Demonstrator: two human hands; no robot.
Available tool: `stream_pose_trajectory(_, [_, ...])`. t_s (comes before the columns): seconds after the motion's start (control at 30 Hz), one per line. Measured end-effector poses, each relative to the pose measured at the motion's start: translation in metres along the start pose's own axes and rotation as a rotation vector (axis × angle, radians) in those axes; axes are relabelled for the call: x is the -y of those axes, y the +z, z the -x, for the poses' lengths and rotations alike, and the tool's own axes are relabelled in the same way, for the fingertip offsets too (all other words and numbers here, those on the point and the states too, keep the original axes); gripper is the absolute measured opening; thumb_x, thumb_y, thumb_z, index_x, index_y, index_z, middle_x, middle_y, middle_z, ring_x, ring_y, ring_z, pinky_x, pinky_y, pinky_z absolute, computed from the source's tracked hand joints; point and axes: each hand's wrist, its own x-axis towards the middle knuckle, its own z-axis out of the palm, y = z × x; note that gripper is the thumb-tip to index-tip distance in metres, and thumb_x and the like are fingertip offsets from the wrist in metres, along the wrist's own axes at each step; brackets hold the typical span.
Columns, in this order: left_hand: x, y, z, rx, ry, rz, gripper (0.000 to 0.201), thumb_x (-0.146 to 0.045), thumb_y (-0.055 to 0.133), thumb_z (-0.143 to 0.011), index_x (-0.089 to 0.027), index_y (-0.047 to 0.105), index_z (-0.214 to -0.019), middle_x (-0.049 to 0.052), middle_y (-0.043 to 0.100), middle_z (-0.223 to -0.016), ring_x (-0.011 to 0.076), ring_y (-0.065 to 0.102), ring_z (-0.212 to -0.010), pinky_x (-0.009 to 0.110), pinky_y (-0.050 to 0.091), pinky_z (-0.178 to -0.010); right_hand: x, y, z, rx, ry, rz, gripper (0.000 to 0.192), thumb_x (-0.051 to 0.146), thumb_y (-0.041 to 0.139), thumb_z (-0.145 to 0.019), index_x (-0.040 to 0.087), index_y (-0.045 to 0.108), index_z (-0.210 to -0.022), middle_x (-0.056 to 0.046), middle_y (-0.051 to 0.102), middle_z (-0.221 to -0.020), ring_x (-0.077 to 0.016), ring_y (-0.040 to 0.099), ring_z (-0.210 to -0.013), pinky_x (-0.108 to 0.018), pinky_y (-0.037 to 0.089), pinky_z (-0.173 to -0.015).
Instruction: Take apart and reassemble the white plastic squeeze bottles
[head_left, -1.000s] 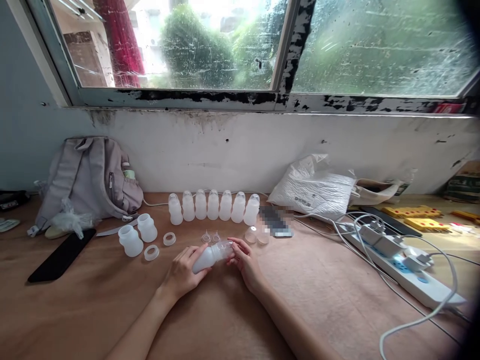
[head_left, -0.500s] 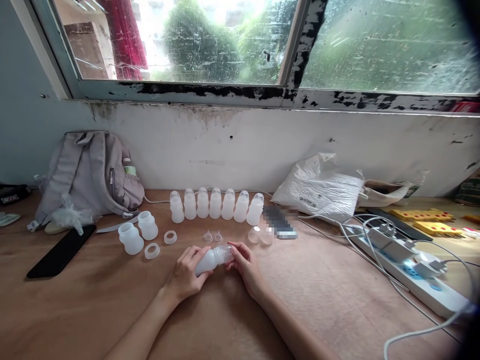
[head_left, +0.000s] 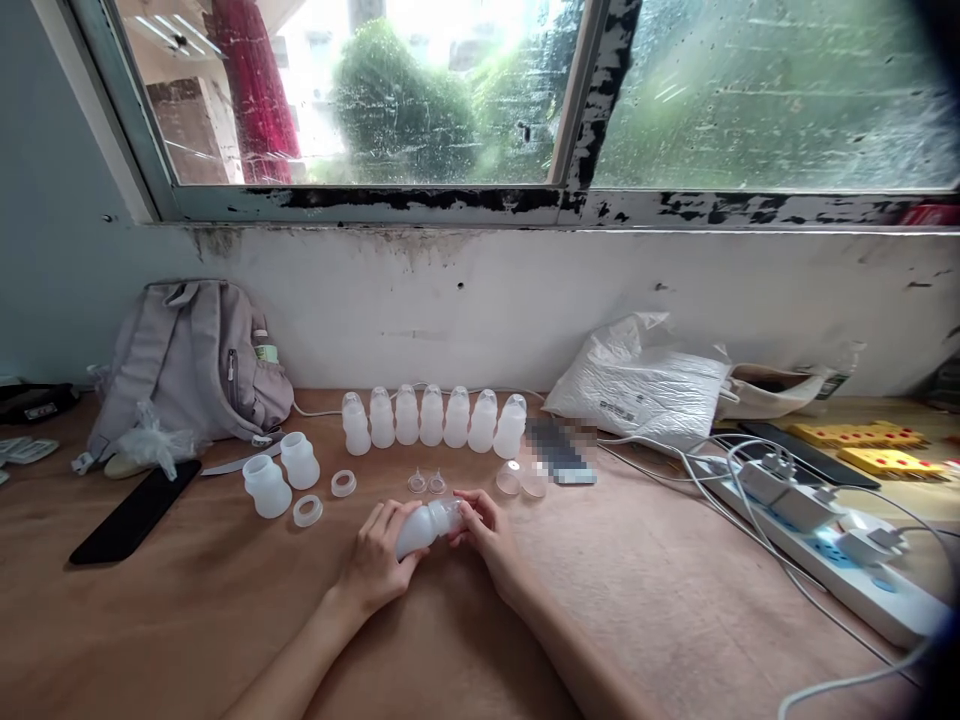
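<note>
So there's a frosted bottle (head_left: 417,533) front and center over the desk (head_left: 465,650), tipped over with its clear top (head_left: 448,515) angled up to the right. Can't tell if its base touches the wood. The left hand (head_left: 377,560) has its fingers wrapped around the frosted body, thumb underneath. The right hand (head_left: 489,535) has its fingers curled in at the clear top, nearly closed on it, though some of them are hidden behind it.

Just past the hands are 2 small clear teats (head_left: 416,482) side by side, with 2 clear caps (head_left: 508,478) off to the right. Behind those, 7 capped bottles (head_left: 431,416) stand in a row near the wall (head_left: 420,320). Over on the left you've got 2 topless bottles (head_left: 267,488) standing upright and 2 rings (head_left: 307,511) lying flat beside them. Further out: a grey backpack (head_left: 191,360) on the left, a silvery plastic package (head_left: 637,385) and a white power strip (head_left: 825,550) on the right.
</note>
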Motion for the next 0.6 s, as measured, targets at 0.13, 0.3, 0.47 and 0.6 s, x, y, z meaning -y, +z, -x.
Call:
stream_pose_trajectory(0.13, [-0.017, 0.008, 0.001, -0.032, -0.068, 0.082, 0.044, -0.025, 0.052, -0.074, -0.022, 0.040, -0.116, 0.008, 0.053, -0.105, 0.0237, 0.051, -0.096, 0.040, 0.043, -0.083, 0.010, -0.002, 0.000, -0.058, -0.103, 0.049, 0.032, 0.043, 0.056, -0.072, 0.021, 0.058, -0.096, -0.001, 0.058, -0.075, -0.0144, 0.056, -0.062, -0.028, 0.049, -0.056])
stream_pose_trajectory(0.3, [-0.035, 0.019, 0.009, 0.035, -0.110, 0.310, 0.048, -0.017, 0.033, -0.084, -0.021, 0.018, -0.130, 0.012, 0.037, -0.129, 0.0215, 0.037, -0.118, 0.041, 0.034, -0.096, 0.029, -0.004, 0.000, -0.125, -0.225, 0.032, 0.038, 0.040, 0.060, -0.071, 0.026, 0.054, -0.106, -0.003, 0.063, -0.087, -0.0182, 0.057, -0.083, -0.030, 0.047, -0.071])
stream_pose_trajectory(0.47, [-0.029, 0.019, 0.007, 0.138, -0.198, 0.540, 0.059, -0.029, 0.046, -0.081, -0.022, 0.014, -0.130, 0.013, 0.041, -0.125, 0.0209, 0.044, -0.112, 0.038, 0.039, -0.092, 0.037, 0.000, 0.006, 0.042, -0.225, 0.042, 0.031, 0.037, 0.062, -0.070, 0.025, 0.058, -0.098, -0.004, 0.061, -0.101, -0.0209, 0.054, -0.097, -0.032, 0.044, -0.079])
stream_pose_trajectory(0.6, [-0.022, 0.017, -0.002, 0.108, -0.223, 0.503, 0.060, -0.027, 0.059, -0.071, -0.025, 0.027, -0.122, 0.008, 0.047, -0.119, 0.0212, 0.049, -0.106, 0.038, 0.042, -0.087, 0.033, 0.004, 0.011, 0.161, -0.237, 0.103, 0.028, 0.039, 0.058, -0.073, 0.023, 0.060, -0.096, -0.004, 0.062, -0.099, -0.0215, 0.054, -0.096, -0.033, 0.042, -0.083])
